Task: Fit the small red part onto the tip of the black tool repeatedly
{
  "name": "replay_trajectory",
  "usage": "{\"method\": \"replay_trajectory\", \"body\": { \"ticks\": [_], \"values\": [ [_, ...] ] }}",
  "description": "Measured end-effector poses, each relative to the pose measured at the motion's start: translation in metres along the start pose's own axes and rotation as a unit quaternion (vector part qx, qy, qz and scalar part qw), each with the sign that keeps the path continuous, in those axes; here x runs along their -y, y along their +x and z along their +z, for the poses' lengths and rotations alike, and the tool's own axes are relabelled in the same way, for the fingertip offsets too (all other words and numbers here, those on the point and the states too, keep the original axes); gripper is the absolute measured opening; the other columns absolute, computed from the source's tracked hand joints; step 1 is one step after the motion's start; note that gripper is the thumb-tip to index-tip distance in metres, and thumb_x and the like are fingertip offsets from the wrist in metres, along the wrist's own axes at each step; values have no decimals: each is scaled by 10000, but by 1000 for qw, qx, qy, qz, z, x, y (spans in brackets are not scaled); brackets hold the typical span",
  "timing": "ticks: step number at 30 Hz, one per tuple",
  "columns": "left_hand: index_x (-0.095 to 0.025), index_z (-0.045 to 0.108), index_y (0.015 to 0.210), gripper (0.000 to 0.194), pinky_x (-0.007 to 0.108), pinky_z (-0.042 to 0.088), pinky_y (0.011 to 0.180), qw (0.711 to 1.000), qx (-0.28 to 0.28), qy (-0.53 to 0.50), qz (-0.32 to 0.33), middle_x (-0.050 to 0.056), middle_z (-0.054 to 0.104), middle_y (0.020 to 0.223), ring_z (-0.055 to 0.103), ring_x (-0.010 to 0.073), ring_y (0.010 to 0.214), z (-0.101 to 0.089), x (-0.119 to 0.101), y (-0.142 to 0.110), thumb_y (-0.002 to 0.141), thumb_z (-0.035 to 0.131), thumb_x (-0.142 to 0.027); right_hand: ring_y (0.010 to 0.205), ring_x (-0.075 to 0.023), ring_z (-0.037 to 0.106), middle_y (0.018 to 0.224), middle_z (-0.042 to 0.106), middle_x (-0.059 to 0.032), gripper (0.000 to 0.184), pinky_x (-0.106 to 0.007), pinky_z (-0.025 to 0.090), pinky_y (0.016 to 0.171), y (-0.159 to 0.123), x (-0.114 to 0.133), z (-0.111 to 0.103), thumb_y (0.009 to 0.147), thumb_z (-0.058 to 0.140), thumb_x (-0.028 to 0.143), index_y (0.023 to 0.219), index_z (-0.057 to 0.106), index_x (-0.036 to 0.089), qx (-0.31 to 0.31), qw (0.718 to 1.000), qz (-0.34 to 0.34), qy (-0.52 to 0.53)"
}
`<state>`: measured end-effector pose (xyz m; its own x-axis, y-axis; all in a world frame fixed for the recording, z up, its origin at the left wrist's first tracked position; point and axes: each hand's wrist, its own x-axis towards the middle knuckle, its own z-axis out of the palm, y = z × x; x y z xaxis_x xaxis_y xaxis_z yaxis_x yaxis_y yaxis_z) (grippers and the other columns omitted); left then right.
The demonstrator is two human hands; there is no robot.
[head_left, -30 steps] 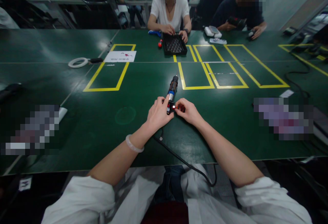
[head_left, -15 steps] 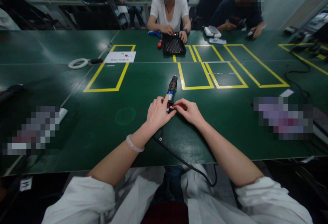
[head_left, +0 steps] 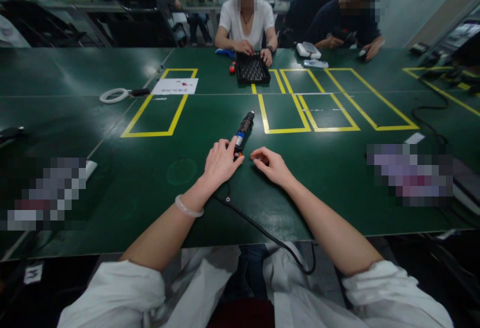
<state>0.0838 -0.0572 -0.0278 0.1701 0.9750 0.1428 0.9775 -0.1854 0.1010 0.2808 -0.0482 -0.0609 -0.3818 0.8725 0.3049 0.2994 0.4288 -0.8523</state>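
Observation:
Around the rear part of an electric screwdriver (head_left: 244,127) my left hand (head_left: 220,160) is closed. The tool has a black front end and a blue and silver band, and it lies slanted on the green table with its tip pointing away from me. Red and orange bits show at its rear, partly hidden by my fingers and thumb. Its black cord (head_left: 258,224) runs toward me over the table's edge. My right hand (head_left: 275,167) rests just right of the tool, apart from it, its fingers loosely curled with a gap to the thumb and nothing seen between them.
Across the table a person in white handles a black tray (head_left: 253,79) of small parts, beside a red object (head_left: 232,67). A white sheet (head_left: 174,86) and a white cable coil (head_left: 114,95) lie back left. Yellow tape (head_left: 287,130) marks rectangles. Blurred items flank both sides.
My left hand has shifted left with the electric screwdriver, which now slants more. My right hand has come off its rear end, leaving a gap.

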Motion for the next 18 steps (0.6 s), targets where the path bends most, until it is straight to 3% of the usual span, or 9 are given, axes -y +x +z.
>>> {"method": "replay_trajectory", "body": {
  "ticks": [5,11,18],
  "values": [
    [-186,358,1518,676,433,447,898,998,1,19,-67,185,489,1286,509,348,1103,-4,46,17,934,454,-513,672,-123,558,871,676,-29,153,-257,449,649,0,-2,-3,895,563,255,984,657,173,11,1000,12,-10],
    [-170,409,1483,709,511,428,909,986,-6,11,-169,255,457,1334,474,427,1184,-10,128,29,892,470,-557,669,-124,554,841,671,-25,138,-254,435,649,0,2,-4,897,561,252,941,666,174,19,1000,12,-15],
    [-148,426,1421,660,525,388,934,965,10,8,-263,213,432,1350,428,379,1178,-25,219,25,893,512,-534,659,-125,546,798,659,-15,129,-249,421,645,1,5,-4,898,562,253,919,664,176,29,999,20,-7]
  ]
}}
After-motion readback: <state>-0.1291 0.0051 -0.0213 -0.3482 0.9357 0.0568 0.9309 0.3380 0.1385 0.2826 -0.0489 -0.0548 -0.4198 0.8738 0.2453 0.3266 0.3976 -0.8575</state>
